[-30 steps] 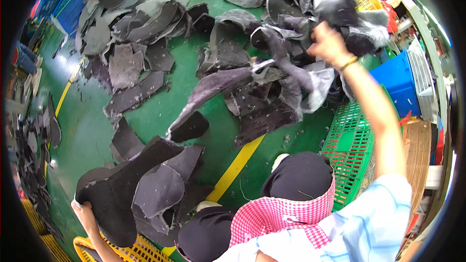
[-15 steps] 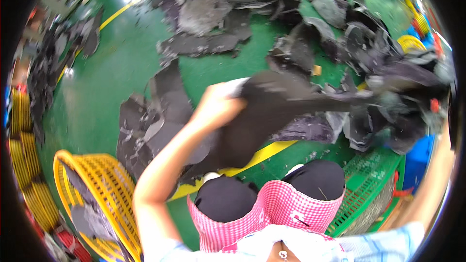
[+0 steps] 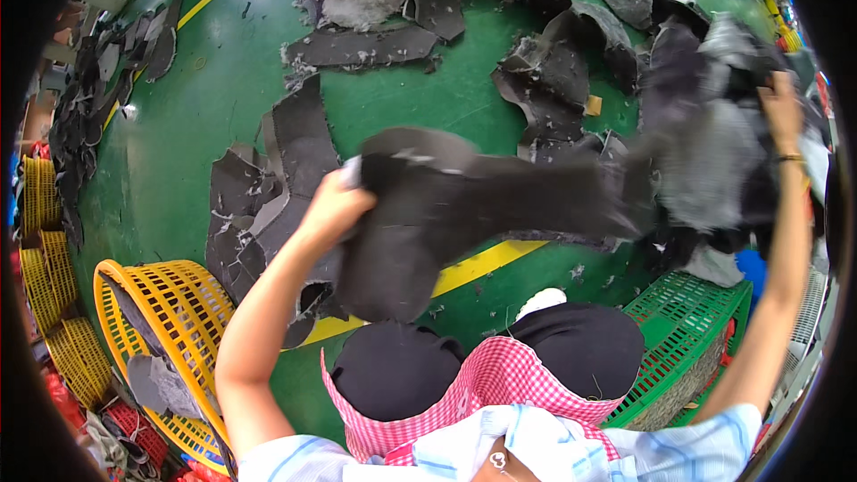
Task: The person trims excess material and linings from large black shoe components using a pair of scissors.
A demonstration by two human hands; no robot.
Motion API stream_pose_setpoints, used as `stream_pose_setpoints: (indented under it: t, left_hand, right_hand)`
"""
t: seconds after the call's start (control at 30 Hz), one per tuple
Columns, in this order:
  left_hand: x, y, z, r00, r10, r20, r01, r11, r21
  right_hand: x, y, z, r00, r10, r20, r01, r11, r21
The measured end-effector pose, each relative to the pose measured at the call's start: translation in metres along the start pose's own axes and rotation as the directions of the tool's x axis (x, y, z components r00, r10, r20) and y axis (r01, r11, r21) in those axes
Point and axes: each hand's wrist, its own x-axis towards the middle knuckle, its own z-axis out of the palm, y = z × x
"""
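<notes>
A long dark grey sheet of felt-like material (image 3: 500, 201) stretches across the middle of the view. My left hand (image 3: 332, 207) grips its left end, above a rounded flap that hangs down. My right hand (image 3: 784, 107) is raised at the far right and closed on the sheet's blurred, bunched right end. Both arms are lifted over my knees in dark trousers (image 3: 500, 361) and a pink checked cloth (image 3: 482, 393).
Many dark scrap pieces (image 3: 375, 0) lie over the green floor (image 3: 223, 98), which has a yellow line (image 3: 473, 268). A yellow basket (image 3: 170, 339) with some scraps stands at lower left, a green crate (image 3: 696, 321) at lower right, stacked yellow baskets (image 3: 40, 250) at far left.
My left hand took hold of the sheet's left end and lifted it across the middle. My right hand swung out to the far right, pulling the sheet taut. The view shifted.
</notes>
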Motion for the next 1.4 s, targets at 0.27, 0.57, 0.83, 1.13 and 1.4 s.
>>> stream_pose_setpoints:
  t: [0.27,0.57,0.83,1.13,1.4]
  left_hand:
    - [-0.004,-0.125,-0.093,0.911,-0.084,-0.403,0.380,0.548,0.745]
    - [0.110,-0.056,0.063,0.925,0.289,0.245,-0.335,0.320,0.886]
    - [0.092,-0.096,0.060,0.922,0.241,0.302,-0.385,0.644,0.661]
    - [0.157,-0.049,0.125,0.888,0.450,0.098,-0.358,0.541,0.761]
    - [0.037,0.021,0.217,0.626,0.411,0.663,-0.539,0.842,-0.013]
  right_hand:
    - [-0.194,-0.325,0.027,0.587,-0.421,0.692,-0.514,0.466,0.720]
    - [-0.213,-0.367,0.004,-0.016,-0.569,0.822,-0.790,0.511,0.338]
    - [-0.207,-0.394,0.044,0.131,-0.575,0.808,-0.662,0.555,0.503]
    - [-0.237,-0.358,0.053,0.616,-0.169,0.770,-0.756,-0.401,0.517]
    - [-0.229,-0.220,0.064,0.636,0.043,0.770,-0.771,-0.009,0.637]
